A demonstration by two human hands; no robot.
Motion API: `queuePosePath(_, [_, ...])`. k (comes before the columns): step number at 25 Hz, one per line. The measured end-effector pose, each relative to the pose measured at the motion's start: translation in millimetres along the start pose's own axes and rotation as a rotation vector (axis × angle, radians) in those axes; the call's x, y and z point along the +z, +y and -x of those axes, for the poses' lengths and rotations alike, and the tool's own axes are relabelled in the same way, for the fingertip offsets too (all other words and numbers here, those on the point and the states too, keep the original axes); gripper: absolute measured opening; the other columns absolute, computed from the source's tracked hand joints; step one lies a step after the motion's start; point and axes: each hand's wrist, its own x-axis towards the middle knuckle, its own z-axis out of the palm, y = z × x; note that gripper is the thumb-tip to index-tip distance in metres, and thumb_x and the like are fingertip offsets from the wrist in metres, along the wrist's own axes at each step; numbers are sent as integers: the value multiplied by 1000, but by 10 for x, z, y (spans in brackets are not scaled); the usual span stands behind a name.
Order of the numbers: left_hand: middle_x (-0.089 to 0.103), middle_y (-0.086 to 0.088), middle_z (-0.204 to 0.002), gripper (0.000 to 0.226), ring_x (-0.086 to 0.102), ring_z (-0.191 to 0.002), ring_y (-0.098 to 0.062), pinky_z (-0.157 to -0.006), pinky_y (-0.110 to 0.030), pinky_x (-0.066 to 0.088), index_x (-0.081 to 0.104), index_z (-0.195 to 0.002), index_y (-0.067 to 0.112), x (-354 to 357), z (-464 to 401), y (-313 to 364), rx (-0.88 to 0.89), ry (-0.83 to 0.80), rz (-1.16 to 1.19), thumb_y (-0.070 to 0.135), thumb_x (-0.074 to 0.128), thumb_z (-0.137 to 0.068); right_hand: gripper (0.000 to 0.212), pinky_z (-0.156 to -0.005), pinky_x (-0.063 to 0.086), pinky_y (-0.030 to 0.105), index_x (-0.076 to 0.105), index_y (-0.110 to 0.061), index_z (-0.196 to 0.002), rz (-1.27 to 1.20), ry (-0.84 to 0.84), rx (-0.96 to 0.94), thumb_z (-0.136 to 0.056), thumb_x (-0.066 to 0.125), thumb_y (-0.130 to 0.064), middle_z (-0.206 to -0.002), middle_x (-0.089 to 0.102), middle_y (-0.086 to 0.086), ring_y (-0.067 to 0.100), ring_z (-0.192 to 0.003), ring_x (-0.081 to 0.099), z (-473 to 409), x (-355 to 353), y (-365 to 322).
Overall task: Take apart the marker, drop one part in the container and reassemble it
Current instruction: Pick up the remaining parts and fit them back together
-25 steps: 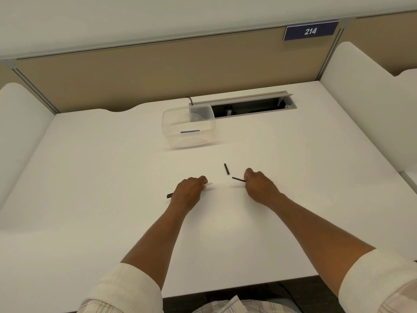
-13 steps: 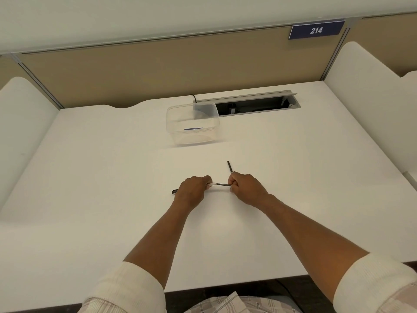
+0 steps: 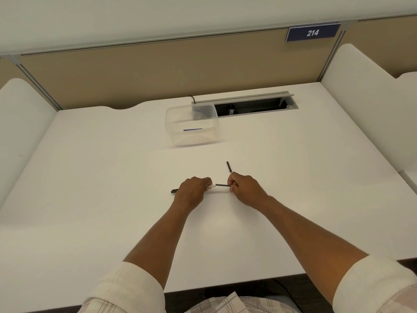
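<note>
White desk surface [image 3: 94, 177] fills the view, closed off at the back by a tan partition [image 3: 158, 71] carrying a blue plate marked 214 [image 3: 313, 32].

Both hands hover low over the desk, close together. The left hand [image 3: 194, 192] is curled round the marker body [image 3: 174, 190], whose dark end sticks out past its outer side while a whitish tip [image 3: 212, 187] shows at its inner side. The right hand [image 3: 244, 188] pinches a thin black part [image 3: 222, 185], held level and pointed at that whitish tip; the two look just apart or barely meeting, and I cannot tell which.

As a judgement, the marker is apart and the work looks to be at the rejoining stage, with the thin part being lined up with the body. A second short black piece [image 3: 229, 167] lies loose on the desk just beyond the right hand, so at least one piece is not yet back on. Well beyond both hands stands the clear container [image 3: 191, 125], with a small dark bluish strip [image 3: 192, 129] seen through its wall; whether that is a marker part or a label I cannot tell.

Behind the container, to the right-hand side, an open cable tray [image 3: 248, 107] is set into the desk. Nothing lies between the hands, and the loose piece sits within easy reach of the right hand.
</note>
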Motion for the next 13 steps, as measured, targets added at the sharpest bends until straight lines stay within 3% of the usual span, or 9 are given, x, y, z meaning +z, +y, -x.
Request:
queuePosePath(9, [66, -7, -85, 25, 53, -69, -28, -57, -32, 33, 61, -107, 28, 10, -4, 26, 22, -2, 1, 12, 47, -93, 15, -70, 48, 39, 59, -25, -85, -44, -7, -55, -85, 51, -12, -75, 61, -7, 19, -72, 53, -43, 45, -85])
queuePosePath(13, [67, -6, -87, 21, 57, -72, -30, -58, -32, 35, 60, -108, 28, 1, -10, 32, 27, 3, 16, 16, 48, -95, 12, -73, 46, 31, 65, -13, -93, -139, 59, -85, -86, 58, -8, -88, 67, 0, 17, -78, 56, -73, 52, -89])
